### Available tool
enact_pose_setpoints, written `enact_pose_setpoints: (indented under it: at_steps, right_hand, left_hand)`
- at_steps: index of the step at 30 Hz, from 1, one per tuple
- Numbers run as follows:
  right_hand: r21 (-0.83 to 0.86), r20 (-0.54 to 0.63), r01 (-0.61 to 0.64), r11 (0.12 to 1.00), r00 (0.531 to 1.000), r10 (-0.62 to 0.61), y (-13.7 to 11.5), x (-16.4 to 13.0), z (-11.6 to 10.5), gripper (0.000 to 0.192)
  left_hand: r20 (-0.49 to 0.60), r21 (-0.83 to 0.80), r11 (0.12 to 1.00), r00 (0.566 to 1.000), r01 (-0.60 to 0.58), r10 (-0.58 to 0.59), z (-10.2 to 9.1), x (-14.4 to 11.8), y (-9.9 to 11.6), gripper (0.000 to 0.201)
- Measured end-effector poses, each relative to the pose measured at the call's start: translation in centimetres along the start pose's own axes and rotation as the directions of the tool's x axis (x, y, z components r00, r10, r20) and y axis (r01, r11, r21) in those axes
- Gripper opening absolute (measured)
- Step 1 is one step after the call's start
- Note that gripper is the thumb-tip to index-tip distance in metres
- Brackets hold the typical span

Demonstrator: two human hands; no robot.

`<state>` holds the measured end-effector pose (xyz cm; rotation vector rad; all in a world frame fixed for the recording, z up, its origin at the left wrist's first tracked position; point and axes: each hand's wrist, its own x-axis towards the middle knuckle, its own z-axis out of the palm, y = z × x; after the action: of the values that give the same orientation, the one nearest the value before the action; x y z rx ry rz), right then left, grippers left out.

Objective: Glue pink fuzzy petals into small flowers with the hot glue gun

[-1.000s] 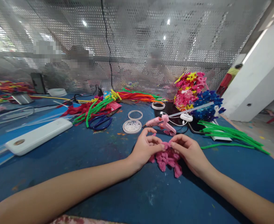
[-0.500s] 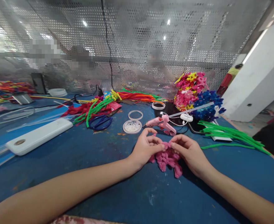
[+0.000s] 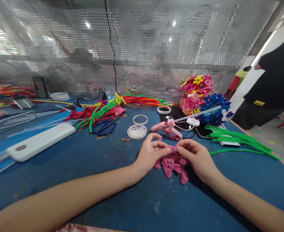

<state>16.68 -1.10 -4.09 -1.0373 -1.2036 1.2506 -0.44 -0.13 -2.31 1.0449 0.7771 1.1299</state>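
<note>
Left hand [image 3: 149, 154] and right hand [image 3: 197, 158] both pinching top of pink pipe-cleaner flower [image 3: 173, 163], fingertips nearly meeting over it. Flower resting on blue table [image 3: 103, 161], near centre, loops hanging toward near edge. Both forearms laid across table from near side.

Just beyond hands: pink glue gun [image 3: 167, 126] with clear glue stick pointing far right. Left of it, round lid of small white beads [image 3: 137, 131], empty clear ring [image 3: 140, 119] further back. Blue scissors [image 3: 104, 126] left of beads, half under green and red pipe cleaners [image 3: 96, 112]. White flat case [image 3: 40, 141] at left. Green pipe cleaners [image 3: 238, 140] right of hands, well apart. Pile of finished flowers [image 3: 202, 96], pink, yellow and blue, far right. Perforated metal screen [image 3: 142, 48] along far edge. Person in black clothing [image 3: 272, 87] standing far right, off table.
</note>
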Motion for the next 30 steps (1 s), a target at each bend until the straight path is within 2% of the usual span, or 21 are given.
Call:
enact_pose_setpoints:
  at_steps: [12,21,30]
  right_hand:
    - [-0.271,-0.013,0.071,0.960,0.997,-0.077,-0.7,-0.4,0.2,0.020]
    - [-0.351,-0.026,0.100,0.931,0.993,-0.116,-1.1,-0.6,0.5,0.018]
    - [-0.348,-0.005,0.090,0.933,0.995,-0.098,-1.2,-0.6,0.5,0.018]
  left_hand:
    - [0.022,0.001,1.000,1.000,-0.008,0.008,0.0,0.1,-0.2,0.048]
    - [0.023,0.016,1.000,1.000,0.016,-0.017,0.0,0.1,-0.1,0.050]
    - [0.036,0.023,1.000,0.999,0.019,-0.020,-0.1,0.2,-0.1,0.049]
